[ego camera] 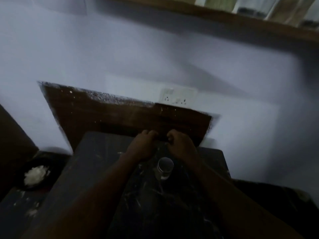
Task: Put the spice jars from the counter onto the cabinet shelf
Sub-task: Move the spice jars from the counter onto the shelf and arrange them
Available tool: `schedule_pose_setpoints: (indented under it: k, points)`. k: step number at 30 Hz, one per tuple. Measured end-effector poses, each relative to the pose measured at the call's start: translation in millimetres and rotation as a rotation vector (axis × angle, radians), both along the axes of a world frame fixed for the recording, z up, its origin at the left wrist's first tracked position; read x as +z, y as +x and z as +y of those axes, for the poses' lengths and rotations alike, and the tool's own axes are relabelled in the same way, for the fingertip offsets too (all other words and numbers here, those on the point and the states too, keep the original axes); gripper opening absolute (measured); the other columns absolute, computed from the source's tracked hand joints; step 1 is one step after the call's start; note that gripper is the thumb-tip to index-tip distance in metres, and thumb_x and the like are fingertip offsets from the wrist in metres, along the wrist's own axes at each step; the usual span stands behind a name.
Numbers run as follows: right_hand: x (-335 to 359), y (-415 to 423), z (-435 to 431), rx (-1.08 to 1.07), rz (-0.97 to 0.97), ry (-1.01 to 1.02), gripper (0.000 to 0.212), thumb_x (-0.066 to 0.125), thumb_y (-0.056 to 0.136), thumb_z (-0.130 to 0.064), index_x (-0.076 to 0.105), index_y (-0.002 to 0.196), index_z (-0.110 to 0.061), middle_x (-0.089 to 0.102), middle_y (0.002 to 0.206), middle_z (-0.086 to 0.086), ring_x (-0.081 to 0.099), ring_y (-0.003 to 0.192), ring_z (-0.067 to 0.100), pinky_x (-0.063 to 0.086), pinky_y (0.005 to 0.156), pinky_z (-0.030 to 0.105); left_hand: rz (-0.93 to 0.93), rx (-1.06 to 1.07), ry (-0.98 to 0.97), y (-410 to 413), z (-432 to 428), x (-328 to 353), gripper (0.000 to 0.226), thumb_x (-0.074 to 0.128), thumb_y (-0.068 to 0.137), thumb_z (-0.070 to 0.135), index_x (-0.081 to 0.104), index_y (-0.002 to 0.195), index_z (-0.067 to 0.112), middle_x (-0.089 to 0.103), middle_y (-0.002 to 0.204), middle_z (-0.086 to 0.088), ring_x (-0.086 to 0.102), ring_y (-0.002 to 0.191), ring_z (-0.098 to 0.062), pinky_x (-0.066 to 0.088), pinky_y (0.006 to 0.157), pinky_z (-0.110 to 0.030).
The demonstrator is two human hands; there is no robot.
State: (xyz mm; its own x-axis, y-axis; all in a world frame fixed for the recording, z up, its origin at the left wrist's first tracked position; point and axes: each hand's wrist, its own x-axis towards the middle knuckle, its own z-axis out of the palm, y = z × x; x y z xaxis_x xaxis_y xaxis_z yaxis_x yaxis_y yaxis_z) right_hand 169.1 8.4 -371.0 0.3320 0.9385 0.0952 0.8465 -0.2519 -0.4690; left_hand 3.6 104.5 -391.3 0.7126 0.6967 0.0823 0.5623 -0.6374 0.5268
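We see 1 clear, silver-lidded spice jar (164,168) upright on the dark counter (96,152). Beyond it our left hand (140,147) and right hand (181,145) curl; we cannot tell whether they hold anything.

The left arm (86,195) and right arm (233,200) are bare along all their visible length, with skin uncovered to the wrists. The left hand (141,145) and right hand (181,145) are bare too. Dim light and blur hide finer detail.

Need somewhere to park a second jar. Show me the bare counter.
Bare counter lies left of the left hand, up to its edge. Crowded: the jar sits between both forearms, near the right hand.
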Motion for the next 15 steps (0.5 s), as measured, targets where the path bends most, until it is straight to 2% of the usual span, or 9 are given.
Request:
schedule_pose_setpoints:
  k: [3,5,8,10,12,15]
  points:
    - [-58,11,-23,-0.073,0.050,-0.271,0.058,0.075,0.088,-0.036,0.052,0.139,-0.023,0.055,0.142,0.005,0.056,0.128,0.024,0.050,0.103,0.041,0.160,0.001,-0.186,9,-25,-56,0.078,0.073,0.086,0.035,0.036,0.151,0.014,0.047,0.147,-0.016,0.056,0.126,-0.035,0.048,0.099,-0.039]
    - [-86,11,-34,-0.124,0.079,-0.365,0.072,0.075,0.088,-0.039,0.041,0.150,-0.024,0.045,0.154,0.007,0.049,0.137,0.027,0.045,0.109,0.044,0.216,0.007,-0.254,11,-39,-80,0.086,0.070,0.088,0.035,0.022,0.158,0.015,0.042,0.153,-0.016,0.051,0.132,-0.034,0.044,0.101,-0.038]
    - [-119,10,-43,-0.175,0.147,-0.421,0.083,0.073,0.084,-0.051,0.035,0.153,-0.026,0.042,0.156,0.009,0.046,0.140,0.031,0.041,0.113,0.049,0.275,0.003,-0.290,20,-52,-110,0.084,0.064,0.092,0.036,0.018,0.159,0.017,0.038,0.157,-0.015,0.041,0.141,-0.035,0.038,0.110,-0.043]
    - [-136,9,-44,-0.205,0.185,-0.417,0.092,0.070,0.082,-0.060,0.028,0.157,-0.025,0.041,0.157,0.010,0.044,0.142,0.031,0.038,0.115,0.051,0.305,0.021,-0.307,26,-57,-124,0.086,0.062,0.093,0.034,0.011,0.161,0.017,0.038,0.157,-0.015,0.044,0.139,-0.034,0.037,0.110,-0.040]
    - [-152,7,-44,-0.198,0.189,-0.401,0.100,0.068,0.083,-0.061,0.019,0.161,-0.023,0.036,0.161,0.012,0.040,0.145,0.032,0.034,0.118,0.047,0.312,0.038,-0.334,32,-60,-132,0.092,0.062,0.093,0.030,0.002,0.162,0.021,0.037,0.158,-0.016,0.050,0.133,-0.033,0.040,0.106,-0.036]
    - [-168,5,-37,-0.169,0.232,-0.378,0.104,0.072,0.086,-0.055,0.011,0.163,-0.021,0.032,0.162,0.013,0.041,0.144,0.031,0.035,0.114,0.040,0.289,0.071,-0.360,37,-61,-142,0.096,0.064,0.092,0.027,-0.002,0.161,0.026,0.045,0.152,-0.018,0.054,0.129,-0.032,0.042,0.103,-0.035]
